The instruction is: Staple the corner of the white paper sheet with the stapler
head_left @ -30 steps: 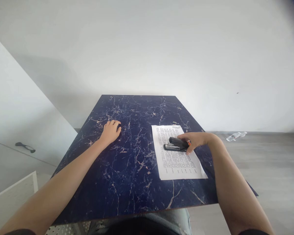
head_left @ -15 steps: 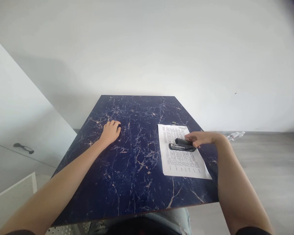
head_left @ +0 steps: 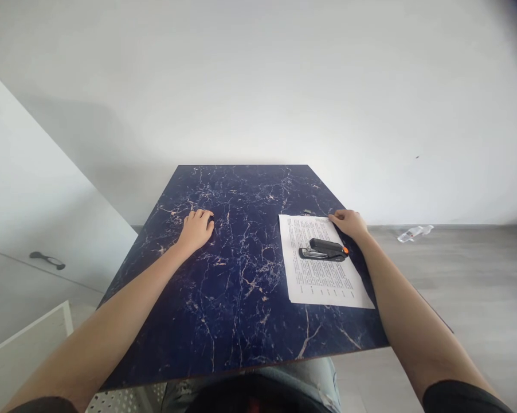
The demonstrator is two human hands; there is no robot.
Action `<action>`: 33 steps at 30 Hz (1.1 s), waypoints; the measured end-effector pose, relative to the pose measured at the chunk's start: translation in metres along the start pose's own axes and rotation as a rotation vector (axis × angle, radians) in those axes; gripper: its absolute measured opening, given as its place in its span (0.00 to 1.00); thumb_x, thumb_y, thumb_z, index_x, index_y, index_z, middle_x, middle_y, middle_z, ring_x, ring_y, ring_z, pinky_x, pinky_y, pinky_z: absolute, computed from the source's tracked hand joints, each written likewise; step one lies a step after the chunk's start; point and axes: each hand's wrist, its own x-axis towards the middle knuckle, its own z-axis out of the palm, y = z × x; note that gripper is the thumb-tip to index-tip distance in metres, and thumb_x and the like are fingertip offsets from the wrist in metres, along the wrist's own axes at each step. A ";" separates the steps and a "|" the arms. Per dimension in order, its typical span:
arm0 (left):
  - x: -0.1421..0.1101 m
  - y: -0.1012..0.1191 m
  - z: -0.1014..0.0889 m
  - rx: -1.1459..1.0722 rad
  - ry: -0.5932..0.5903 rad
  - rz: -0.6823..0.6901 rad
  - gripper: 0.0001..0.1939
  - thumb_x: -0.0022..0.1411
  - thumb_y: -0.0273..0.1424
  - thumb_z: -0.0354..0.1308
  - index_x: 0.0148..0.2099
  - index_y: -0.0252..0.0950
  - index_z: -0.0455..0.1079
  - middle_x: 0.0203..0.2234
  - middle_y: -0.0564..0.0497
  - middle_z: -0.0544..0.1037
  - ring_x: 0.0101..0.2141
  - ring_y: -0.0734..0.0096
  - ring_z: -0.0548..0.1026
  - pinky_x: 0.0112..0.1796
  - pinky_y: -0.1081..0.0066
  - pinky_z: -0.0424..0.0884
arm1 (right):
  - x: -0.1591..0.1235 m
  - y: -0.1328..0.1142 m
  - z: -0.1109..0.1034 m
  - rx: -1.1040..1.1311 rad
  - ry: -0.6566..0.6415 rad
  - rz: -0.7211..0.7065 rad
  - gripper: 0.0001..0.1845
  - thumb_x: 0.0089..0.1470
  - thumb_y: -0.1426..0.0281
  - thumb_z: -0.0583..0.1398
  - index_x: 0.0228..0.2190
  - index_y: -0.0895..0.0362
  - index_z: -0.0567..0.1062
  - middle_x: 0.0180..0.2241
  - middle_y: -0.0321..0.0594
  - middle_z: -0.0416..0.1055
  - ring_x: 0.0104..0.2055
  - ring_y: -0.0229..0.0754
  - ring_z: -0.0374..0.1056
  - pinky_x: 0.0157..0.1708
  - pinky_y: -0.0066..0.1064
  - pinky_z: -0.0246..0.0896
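Observation:
My left hand (head_left: 197,228) rests palm down on the dark blue marbled table, its fingers slightly apart and bent. A small dark patch shows by its fingertips; I cannot tell whether it is a shadow. Printed paper (head_left: 299,287) lies flat at the table's right side. Across its middle sits a black stapler (head_left: 327,250) with an orange spot at its right end, touched by neither hand. At the paper's top right corner, my right hand (head_left: 348,221) has its fingers closed on the edge, the thumb partly hidden.
The marbled table (head_left: 232,275) stands against a pale wall. A small object (head_left: 307,211) lies just beyond the paper's top edge. Crumpled clear plastic (head_left: 414,233) is on the grey floor to the right. A white cabinet with a dark handle (head_left: 47,260) stands left.
My right hand has let go of the stapler and moved away to the paper's top right corner. The stapler stays on the paper. My left hand keeps its place.

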 end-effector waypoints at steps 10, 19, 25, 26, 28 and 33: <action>0.000 -0.001 0.000 0.000 -0.001 0.003 0.19 0.73 0.35 0.47 0.60 0.37 0.70 0.55 0.39 0.73 0.56 0.43 0.68 0.57 0.47 0.66 | 0.001 0.005 0.003 0.022 -0.001 -0.029 0.22 0.51 0.49 0.57 0.20 0.53 0.68 0.22 0.39 0.69 0.28 0.44 0.64 0.29 0.35 0.52; 0.000 0.000 -0.001 -0.003 -0.003 0.005 0.19 0.73 0.35 0.48 0.60 0.37 0.70 0.56 0.38 0.73 0.56 0.43 0.68 0.57 0.46 0.66 | 0.002 0.007 0.005 0.025 0.009 -0.051 0.22 0.51 0.49 0.58 0.20 0.53 0.68 0.21 0.39 0.69 0.27 0.44 0.64 0.29 0.35 0.52; 0.000 -0.001 0.001 0.003 0.001 0.004 0.19 0.73 0.35 0.48 0.60 0.37 0.70 0.55 0.39 0.74 0.55 0.44 0.68 0.57 0.47 0.66 | 0.003 0.007 0.005 0.029 0.016 -0.065 0.22 0.51 0.48 0.58 0.20 0.53 0.69 0.21 0.39 0.70 0.28 0.45 0.64 0.29 0.35 0.52; 0.000 -0.002 0.001 0.002 0.003 0.005 0.19 0.73 0.35 0.48 0.60 0.37 0.70 0.55 0.39 0.74 0.56 0.44 0.68 0.57 0.47 0.66 | 0.003 0.007 0.005 0.028 0.016 -0.063 0.22 0.51 0.48 0.58 0.20 0.53 0.69 0.21 0.40 0.70 0.28 0.45 0.64 0.29 0.35 0.52; 0.000 -0.002 0.002 0.003 0.010 0.008 0.19 0.73 0.35 0.48 0.60 0.37 0.70 0.55 0.39 0.74 0.56 0.44 0.68 0.57 0.48 0.66 | 0.003 0.007 0.005 0.025 0.016 -0.058 0.22 0.51 0.49 0.58 0.20 0.53 0.68 0.21 0.39 0.70 0.28 0.45 0.64 0.29 0.35 0.52; 0.000 -0.001 0.001 0.006 0.011 0.010 0.19 0.73 0.34 0.48 0.60 0.36 0.70 0.55 0.40 0.74 0.55 0.44 0.69 0.56 0.48 0.66 | 0.003 0.008 0.006 0.022 0.016 -0.046 0.23 0.52 0.47 0.57 0.19 0.53 0.68 0.21 0.39 0.69 0.28 0.45 0.64 0.29 0.35 0.52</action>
